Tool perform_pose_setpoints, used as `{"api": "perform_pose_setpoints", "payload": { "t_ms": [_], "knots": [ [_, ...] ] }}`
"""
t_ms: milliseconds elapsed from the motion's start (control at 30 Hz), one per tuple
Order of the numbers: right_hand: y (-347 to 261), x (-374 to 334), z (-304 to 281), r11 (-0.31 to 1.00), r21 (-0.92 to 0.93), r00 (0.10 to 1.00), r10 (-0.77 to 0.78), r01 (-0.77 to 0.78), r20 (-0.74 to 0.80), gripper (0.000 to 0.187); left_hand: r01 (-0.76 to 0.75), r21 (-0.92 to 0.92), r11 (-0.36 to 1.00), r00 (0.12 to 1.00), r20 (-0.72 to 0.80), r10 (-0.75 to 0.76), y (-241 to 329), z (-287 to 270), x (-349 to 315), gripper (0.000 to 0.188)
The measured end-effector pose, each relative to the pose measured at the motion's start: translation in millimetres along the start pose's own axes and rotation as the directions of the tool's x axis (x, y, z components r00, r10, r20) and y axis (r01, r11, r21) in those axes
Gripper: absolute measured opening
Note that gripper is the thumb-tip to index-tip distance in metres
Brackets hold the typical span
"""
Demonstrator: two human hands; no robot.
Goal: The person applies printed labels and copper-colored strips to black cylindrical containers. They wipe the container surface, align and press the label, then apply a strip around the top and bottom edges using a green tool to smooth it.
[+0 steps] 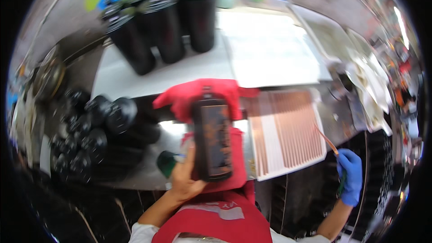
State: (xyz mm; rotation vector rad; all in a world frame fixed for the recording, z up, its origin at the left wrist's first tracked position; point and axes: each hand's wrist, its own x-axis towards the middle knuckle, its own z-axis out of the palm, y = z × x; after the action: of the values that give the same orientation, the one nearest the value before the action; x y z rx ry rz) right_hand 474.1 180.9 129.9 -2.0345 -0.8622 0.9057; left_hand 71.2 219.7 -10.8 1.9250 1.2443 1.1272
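Observation:
In the middle, a black bottle [213, 139] with an orange pattern on its face is tilted up over red cloth [180, 99]. My bare left hand [185, 177] grips it by its lower left side; some of the fingers are hidden. Beside that hand is a dark green object [166, 163], too blurred to name. My right hand [349, 175], in a blue glove, is closed at the right on a thin copper-coloured strip [327, 140]. Something green [343, 183] also shows in its palm. Left of it lies a white sheet [265, 137] bearing rows of copper-coloured strips.
Several tall black bottles [166, 29] stand at the back left. Shiny black rounded pieces [120, 114] cluster at the left. A bright white board [270, 49] lies at the back, with white trays [315, 31] and crumpled white material [371, 81] to the right.

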Motion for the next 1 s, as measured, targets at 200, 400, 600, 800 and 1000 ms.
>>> {"api": "perform_pose_setpoints", "payload": {
  "t_ms": [200,400,600,800,1000],
  "knots": [
    [-74.6,-29.4,40.3,0.983,-0.133,0.944,-0.078,0.127,0.32,0.004,-0.114,-0.034,0.993,0.988,-0.108,0.11,20.4,-24.6,-0.9,0.085],
    [-163.5,-61.7,100.5,0.801,-0.206,0.622,-0.246,0.563,0.743,0.018,-0.191,-0.622,0.759,0.94,0.108,0.325,78.2,-27.0,69.0,0.064],
    [-193.9,-64.9,63.0,0.796,-0.334,0.793,-0.276,0.506,0.544,0.017,0.446,-0.669,0.594,0.598,0.717,0.358,91.7,-29.5,115.0,0.022],
    [-141.1,13.9,92.3,0.917,-0.318,0.857,-0.047,0.241,0.513,0.016,0.488,-0.569,0.662,0.847,0.492,-0.201,48.6,-71.9,88.9,0.011],
    [-98.2,63.9,101.8,0.984,-0.14,0.841,-0.017,0.11,0.541,0.013,0.414,-0.563,0.715,0.906,0.18,-0.382,17.7,-63.4,85.3,0.006]
  ]
}}
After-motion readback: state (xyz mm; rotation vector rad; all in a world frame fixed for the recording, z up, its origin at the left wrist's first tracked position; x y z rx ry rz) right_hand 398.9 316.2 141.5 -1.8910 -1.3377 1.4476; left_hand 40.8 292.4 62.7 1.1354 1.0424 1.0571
